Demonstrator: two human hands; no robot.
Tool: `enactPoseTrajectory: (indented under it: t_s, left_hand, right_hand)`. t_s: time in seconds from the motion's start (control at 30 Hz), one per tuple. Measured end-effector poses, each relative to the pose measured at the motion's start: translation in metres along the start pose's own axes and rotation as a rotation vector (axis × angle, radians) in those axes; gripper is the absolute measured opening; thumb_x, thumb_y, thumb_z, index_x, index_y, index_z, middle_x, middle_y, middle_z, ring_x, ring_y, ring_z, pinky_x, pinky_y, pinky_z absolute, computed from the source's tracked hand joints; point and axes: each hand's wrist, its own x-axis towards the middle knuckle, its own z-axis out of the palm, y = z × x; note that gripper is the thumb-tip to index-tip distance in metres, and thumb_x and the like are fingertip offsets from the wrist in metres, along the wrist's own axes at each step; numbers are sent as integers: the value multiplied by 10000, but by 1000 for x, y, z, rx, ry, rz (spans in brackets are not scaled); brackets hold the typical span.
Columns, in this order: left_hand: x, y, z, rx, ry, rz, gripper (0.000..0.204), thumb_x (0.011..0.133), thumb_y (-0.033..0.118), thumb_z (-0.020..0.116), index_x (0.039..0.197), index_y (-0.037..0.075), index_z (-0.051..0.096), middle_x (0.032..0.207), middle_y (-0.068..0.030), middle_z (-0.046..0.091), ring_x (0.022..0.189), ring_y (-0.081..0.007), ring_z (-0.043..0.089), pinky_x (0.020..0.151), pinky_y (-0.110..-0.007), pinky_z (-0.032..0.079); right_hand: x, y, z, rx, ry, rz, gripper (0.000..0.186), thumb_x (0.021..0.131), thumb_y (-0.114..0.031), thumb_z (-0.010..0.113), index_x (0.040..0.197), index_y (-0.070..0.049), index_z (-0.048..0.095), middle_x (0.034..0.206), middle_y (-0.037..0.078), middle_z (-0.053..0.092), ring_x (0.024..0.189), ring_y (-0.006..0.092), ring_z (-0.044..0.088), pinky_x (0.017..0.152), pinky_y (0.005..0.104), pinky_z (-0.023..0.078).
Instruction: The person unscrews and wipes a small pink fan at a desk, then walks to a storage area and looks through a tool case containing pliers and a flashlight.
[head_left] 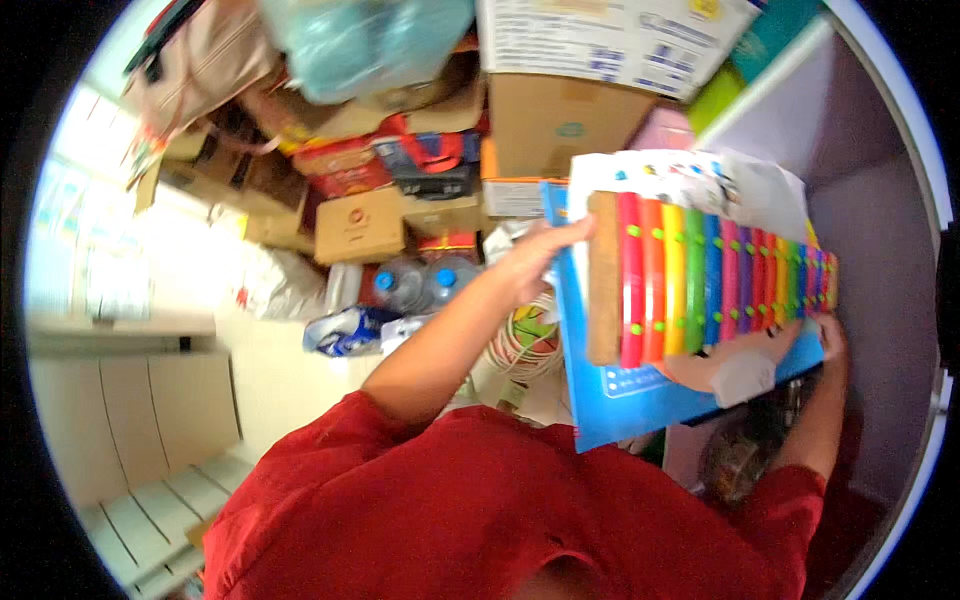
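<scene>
The left hand (530, 268) pinches the edge of a blue package (655, 405), its thumb reaching the brown wooden end of a rainbow-barred xylophone (695, 280); the right hand (832, 342) closes on the package's far edge, beside the narrow end, fingers partly hidden. The xylophone lies over the package toward three o'clock, a printed white plastic bag (650, 170) behind it. Largest among the containers, a white printed carton (600, 45) sits at one o'clock, with a brown carton (560, 130) just below it. At eleven is a bulging light-blue plastic bag (370, 45), its contents unreadable. Toward ten stands a smaller brown carton (360, 225), apparently closed. Smallest, between nine and ten, are two clear bottles (402, 288) with blue caps, their fill too blurred to tell.
</scene>
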Motion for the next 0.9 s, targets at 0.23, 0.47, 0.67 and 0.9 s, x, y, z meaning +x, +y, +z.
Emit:
enactPoseTrajectory:
  t_s: [0.23,0.47,0.67,0.9]
  left_hand:
    - [-6,-8,-1,23,-123,232,633,768,465,632,1214,53,455,1137,-68,555,1039,-165,525,882,-335,423]
    - [-19,-2,8,142,-20,234,735,700,401,707,1250,27,393,1158,-100,518,1068,-196,487,928,-348,377]
    - [-23,-4,2,156,76,269,578,682,196,645,1188,20,429,1054,-79,534,957,-180,534,847,-332,439]
    - [-24,6,25,78,124,230,550,693,175,670,1169,24,440,1050,-102,558,966,-209,560,851,-345,457]
  right_hand:
    - [17,-21,10,-80,28,81,201,710,-83,531,900,-29,567,747,71,573,666,200,568,622,320,485]
    - [-10,-25,44,-127,57,-196,431,655,-44,518,1085,-19,496,895,115,575,792,256,581,717,343,492]
    - [-59,-31,100,-226,84,-300,393,645,-28,511,1032,3,567,961,126,593,898,251,563,839,333,432]
    - [-28,-20,62,-870,-50,-336,308,635,-112,591,917,7,620,951,134,602,859,256,561,781,338,424]
